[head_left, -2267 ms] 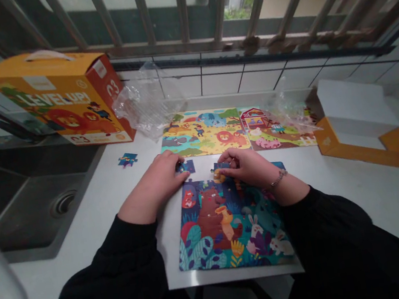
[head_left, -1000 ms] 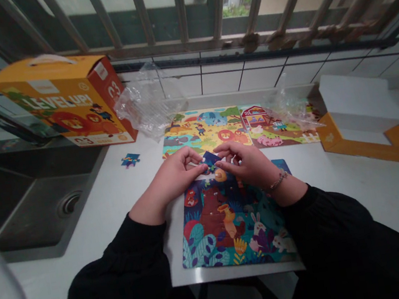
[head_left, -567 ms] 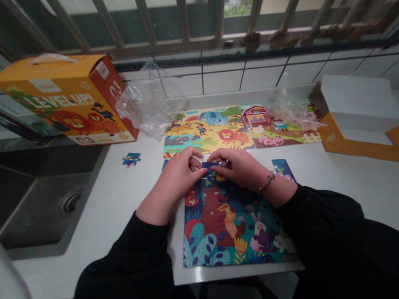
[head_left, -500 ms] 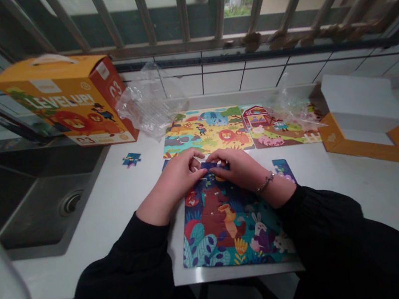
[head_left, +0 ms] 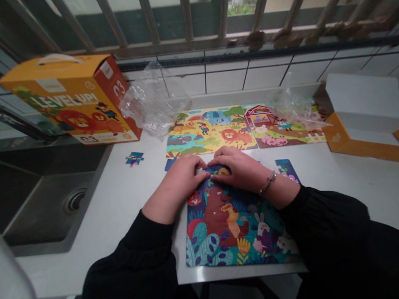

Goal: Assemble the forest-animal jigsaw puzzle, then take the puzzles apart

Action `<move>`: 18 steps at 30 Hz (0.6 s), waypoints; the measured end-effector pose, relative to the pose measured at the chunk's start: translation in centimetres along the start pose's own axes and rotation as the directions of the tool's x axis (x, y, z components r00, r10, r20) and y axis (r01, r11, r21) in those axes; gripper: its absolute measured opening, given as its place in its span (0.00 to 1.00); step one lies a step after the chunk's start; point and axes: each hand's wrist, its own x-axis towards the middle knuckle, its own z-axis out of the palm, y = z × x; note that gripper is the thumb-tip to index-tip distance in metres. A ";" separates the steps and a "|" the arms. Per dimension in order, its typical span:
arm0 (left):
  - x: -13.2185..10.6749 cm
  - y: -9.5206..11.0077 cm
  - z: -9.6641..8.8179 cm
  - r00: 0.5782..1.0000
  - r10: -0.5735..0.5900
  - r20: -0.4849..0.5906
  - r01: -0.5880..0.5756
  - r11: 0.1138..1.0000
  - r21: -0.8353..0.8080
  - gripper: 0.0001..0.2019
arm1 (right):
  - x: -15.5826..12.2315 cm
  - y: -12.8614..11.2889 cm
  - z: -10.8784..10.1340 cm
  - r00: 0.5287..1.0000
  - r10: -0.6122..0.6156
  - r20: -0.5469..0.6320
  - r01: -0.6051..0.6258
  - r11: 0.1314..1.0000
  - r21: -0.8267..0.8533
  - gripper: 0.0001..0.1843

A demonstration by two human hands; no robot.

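Observation:
A bear jigsaw puzzle lies on the white counter in front of me. Both hands meet at its top edge. My left hand and my right hand have curled fingers, and their tips press a dark blue puzzle piece down against the puzzle's top row. A loose piece lies just beyond my left hand. Another loose piece lies beside my right wrist.
Two finished puzzles lie at the back, with clear plastic bags near them. An orange puzzle box stands at the back left, an open orange tray at the right. A stray piece lies near the sink.
Both hands lifted the blue piece, turned it between their fingers, then lowered it onto the bear puzzle's top edge, where they now press it. One piece lies uncovered beyond my left hand.

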 end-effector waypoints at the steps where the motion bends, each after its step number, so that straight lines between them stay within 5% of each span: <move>1: -0.1 0.0 -0.2 1.000 0.013 0.011 -0.014 1.000 0.017 0.05 | 0.0 0.0 -0.1 1.000 -0.003 0.007 0.003 1.000 -0.012 0.17; 5: -0.9 -0.9 -1.9 0.993 -0.070 -0.092 0.083 0.985 0.149 0.09 | -0.1 -0.3 -0.5 0.999 -0.006 0.047 0.011 0.996 -0.086 0.17; 9: -1.8 -2.8 -3.4 0.897 -0.333 -0.291 0.412 0.869 0.274 0.19 | -0.2 -0.6 -0.7 0.998 0.006 0.064 0.000 0.996 -0.085 0.18; 12: -2.1 -3.6 -3.5 0.876 -0.409 -0.258 0.476 0.822 0.314 0.21 | -0.2 -0.7 -0.8 0.998 0.011 0.062 -0.007 0.998 -0.067 0.18; 18: -1.8 -3.4 -3.2 0.881 -0.442 -0.171 0.470 0.860 0.199 0.15 | -0.3 -0.7 -0.9 0.999 0.022 0.043 -0.020 0.999 -0.037 0.19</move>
